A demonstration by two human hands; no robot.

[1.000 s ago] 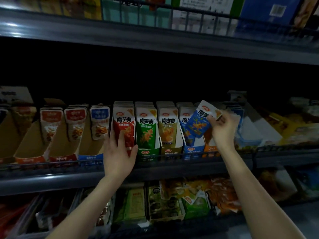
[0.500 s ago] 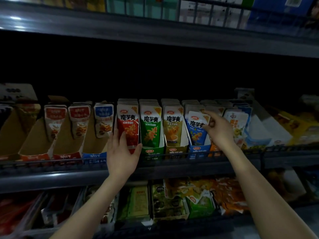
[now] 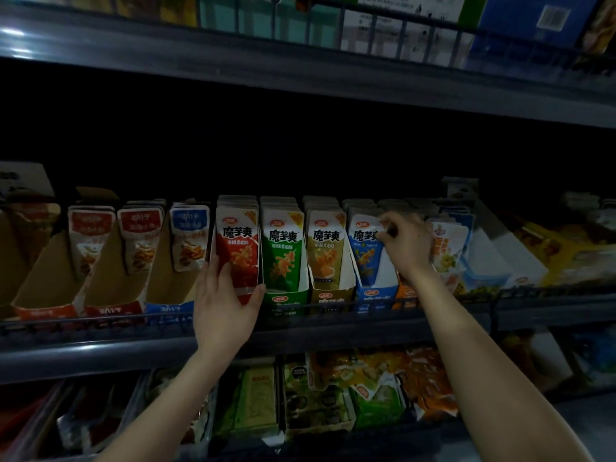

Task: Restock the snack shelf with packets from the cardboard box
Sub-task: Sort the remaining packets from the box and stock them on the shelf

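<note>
On the middle shelf [image 3: 100, 348] stand display boxes of snack packets. My left hand [image 3: 223, 308] grips the lower part of the red packet [image 3: 237, 248] at the front of its row, thumb on its right edge. My right hand [image 3: 405, 243] has its fingers curled on the top right corner of the blue packet [image 3: 365, 248], which stands upright at the front of the blue display box [image 3: 375, 293]. Green [image 3: 282, 251] and olive [image 3: 326, 248] packets stand between the two. No cardboard supply box shows in the frame.
Half-empty brown display boxes [image 3: 110, 281] with red and blue packets fill the shelf's left. White and yellow boxes [image 3: 500, 261] stand at the right. A wire rail [image 3: 333, 305] runs along the shelf front. Loose packets [image 3: 366, 381] lie on the lower shelf.
My right hand brought the tilted blue packet down and left into the front of the blue box, where it now stands upright. My left hand stayed on the red packet.
</note>
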